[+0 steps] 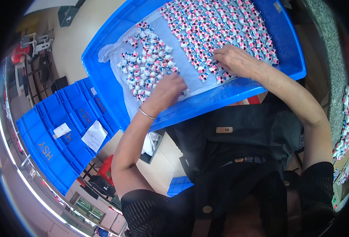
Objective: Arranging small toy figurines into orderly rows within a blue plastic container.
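Note:
A blue plastic crate [237, 90], lined with a white sheet [170, 47], holds many small white figurine heads with pink and blue parts and dark eyes. On its left side they lie in a loose pile [142, 71]; on the right they stand face up in close rows [218, 27]. My left hand [168, 91], with a bracelet at the wrist, is curled at the pile's near right edge, its fingertips slightly blurred and partly hidden. Over the near left end of the rows, my right hand [237, 61] has its fingers pinched at a figurine; the hand covers part of it.
Stacked blue crates [59, 130] with paper labels stand left of the filled crate. More figurines lie on a surface [346, 122] at the far right, beside a speckled grey edge [330, 51]. A dark apron [237, 130] hangs below the crate's near wall.

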`<state>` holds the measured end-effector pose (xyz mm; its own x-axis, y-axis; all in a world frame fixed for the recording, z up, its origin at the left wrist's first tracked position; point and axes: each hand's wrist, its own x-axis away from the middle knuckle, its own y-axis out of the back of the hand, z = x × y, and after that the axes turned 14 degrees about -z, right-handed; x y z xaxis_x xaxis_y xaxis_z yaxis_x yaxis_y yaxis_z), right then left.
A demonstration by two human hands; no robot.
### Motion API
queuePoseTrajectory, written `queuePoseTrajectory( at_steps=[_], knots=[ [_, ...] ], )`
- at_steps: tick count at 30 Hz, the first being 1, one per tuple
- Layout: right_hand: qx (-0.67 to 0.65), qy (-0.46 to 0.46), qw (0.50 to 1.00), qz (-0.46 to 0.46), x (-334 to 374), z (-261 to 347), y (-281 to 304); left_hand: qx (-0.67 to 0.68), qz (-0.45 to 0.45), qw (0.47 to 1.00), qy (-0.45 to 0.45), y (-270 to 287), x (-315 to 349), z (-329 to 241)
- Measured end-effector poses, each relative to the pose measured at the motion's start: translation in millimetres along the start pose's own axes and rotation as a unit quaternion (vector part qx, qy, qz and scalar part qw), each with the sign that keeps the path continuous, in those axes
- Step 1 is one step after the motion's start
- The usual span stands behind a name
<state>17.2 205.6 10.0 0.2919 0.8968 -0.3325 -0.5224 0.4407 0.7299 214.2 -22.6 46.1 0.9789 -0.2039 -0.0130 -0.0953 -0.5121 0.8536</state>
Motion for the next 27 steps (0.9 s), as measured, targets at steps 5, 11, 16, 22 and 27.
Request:
queuePoseTrajectory(
  at_steps=[5,11,16,22,27],
  knots=[
    [0.007,0.013,1.0,0.01,-0.1,1.6,-3.8,-0.074,0.13,0.987,-0.051,-19.6,5.5,-11.0],
    [0.046,0.013,0.995,0.085,2.3,3.3,-3.5,-0.094,0.209,0.969,-0.09,-20.4,-7.0,-9.4],
    [0.031,0.001,0.997,0.074,1.9,0.9,-1.1,0.095,0.105,0.985,0.099,-8.0,-9.3,-22.7],
    [0.014,0.016,0.999,0.025,1.1,-0.6,-3.3,0.235,0.01,0.962,0.135,-27.8,-17.8,-31.9],
    [0.007,0.022,1.0,0.016,0.0,2.6,-4.9,0.133,-0.037,0.99,-0.041,-47.0,-38.7,-26.8]
  ],
)
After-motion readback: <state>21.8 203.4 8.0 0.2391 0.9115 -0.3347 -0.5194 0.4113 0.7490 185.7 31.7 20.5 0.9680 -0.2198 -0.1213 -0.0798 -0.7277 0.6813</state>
